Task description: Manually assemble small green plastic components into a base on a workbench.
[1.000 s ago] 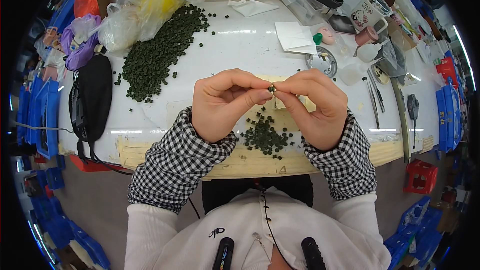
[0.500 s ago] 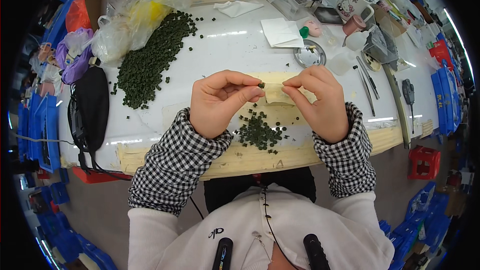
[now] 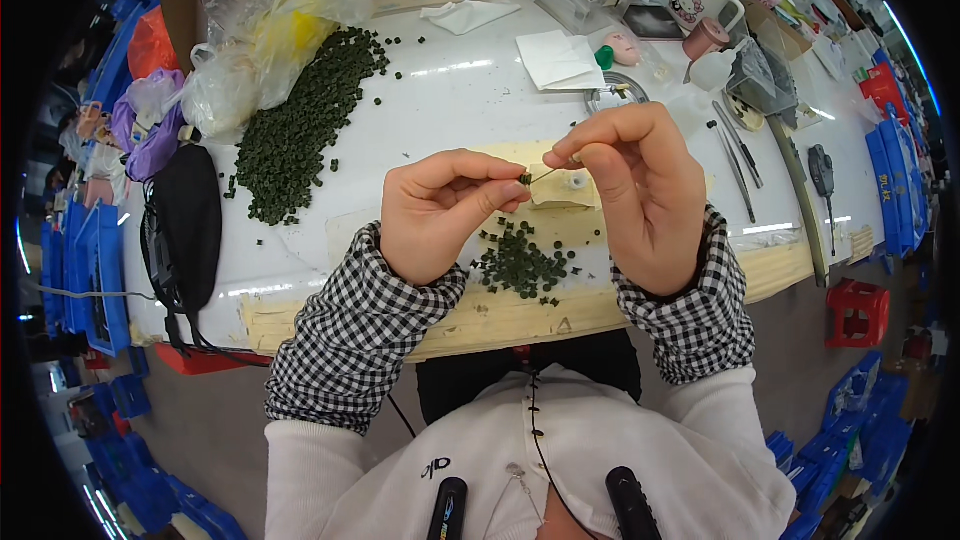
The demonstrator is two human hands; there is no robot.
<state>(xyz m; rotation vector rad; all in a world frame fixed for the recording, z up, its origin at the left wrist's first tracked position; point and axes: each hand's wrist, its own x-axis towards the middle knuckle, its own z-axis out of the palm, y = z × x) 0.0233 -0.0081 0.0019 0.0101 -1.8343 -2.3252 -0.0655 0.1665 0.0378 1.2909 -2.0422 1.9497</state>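
Far left, a clear plastic bag (image 3: 215, 95) sags, then the big dark green heap (image 3: 300, 130). Now the left hand (image 3: 440, 208), pinching one small green piece (image 3: 525, 179) above the table! A thin strand (image 3: 546, 174), needle or wire, angles toward it from the right hand's (image 3: 645, 190) pinch: apparently lining up, calling for steady fingertips. Farther right, the round dish (image 3: 596, 100), partly hidden, and a mug (image 3: 693, 5), contents unclear.

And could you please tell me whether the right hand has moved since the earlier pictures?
Yes: the right hand has moved upward in the view, now covering more of the round silvery dish.
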